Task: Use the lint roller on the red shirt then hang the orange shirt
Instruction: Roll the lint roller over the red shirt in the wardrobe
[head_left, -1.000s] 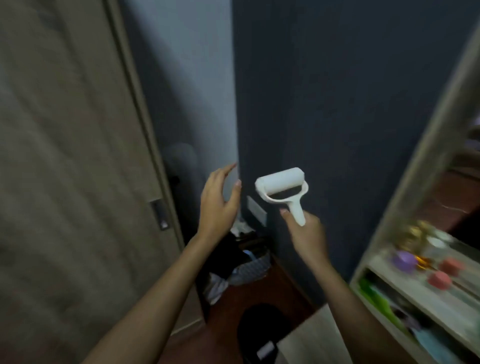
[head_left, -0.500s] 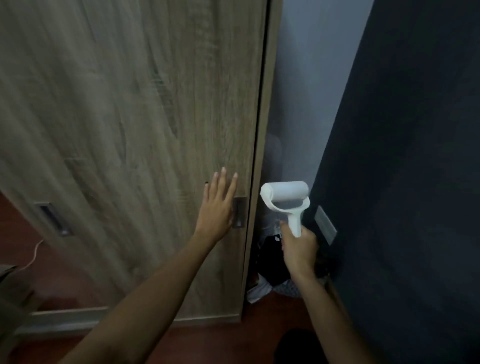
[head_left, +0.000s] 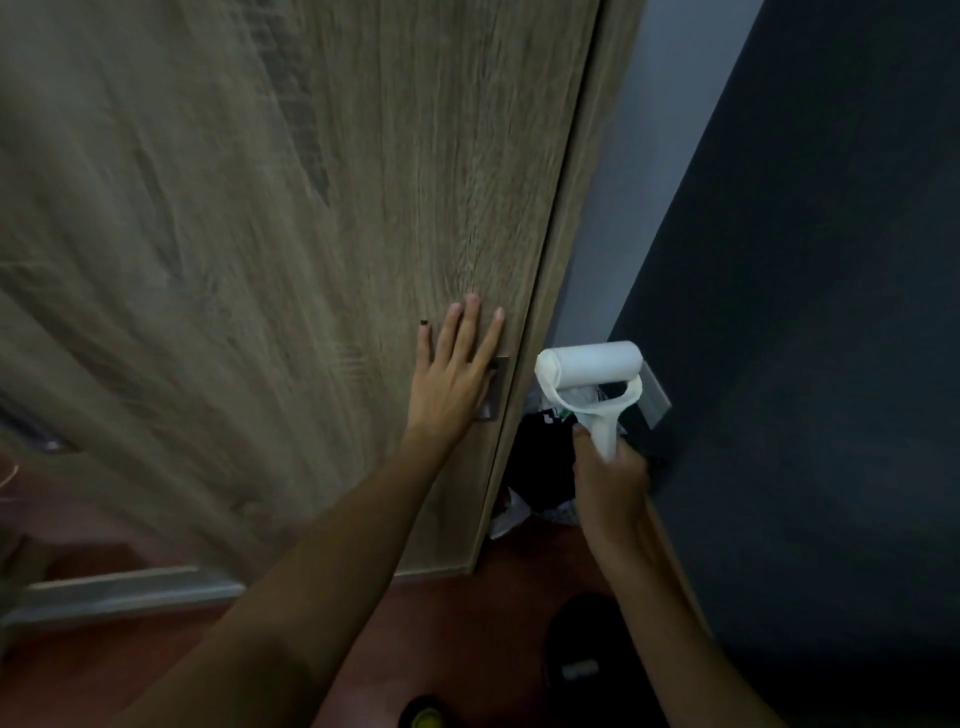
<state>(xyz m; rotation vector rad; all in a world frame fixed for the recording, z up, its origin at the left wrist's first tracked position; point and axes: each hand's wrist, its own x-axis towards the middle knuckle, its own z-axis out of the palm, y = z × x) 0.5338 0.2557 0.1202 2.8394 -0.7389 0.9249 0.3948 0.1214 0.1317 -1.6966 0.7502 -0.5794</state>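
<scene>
A white lint roller (head_left: 592, 371) stands upright in my right hand (head_left: 610, 480), which grips its handle from below. My left hand (head_left: 452, 371) lies flat with fingers spread on a wooden wardrobe door (head_left: 311, 234), right beside the door's recessed metal pull (head_left: 493, 389) near the door's right edge. No red or orange shirt is visible; the wardrobe door hides whatever is behind it.
A dark blue wall (head_left: 805, 364) rises on the right, with a grey wall plate (head_left: 655, 402) behind the roller. Dark and white clothes (head_left: 540, 467) are piled in the gap between door and wall. The floor (head_left: 156, 660) is reddish.
The view has swung left from the blue wall to the wooden door. My left hand has reached onto the door by its pull. The right hand still holds the roller upright.
</scene>
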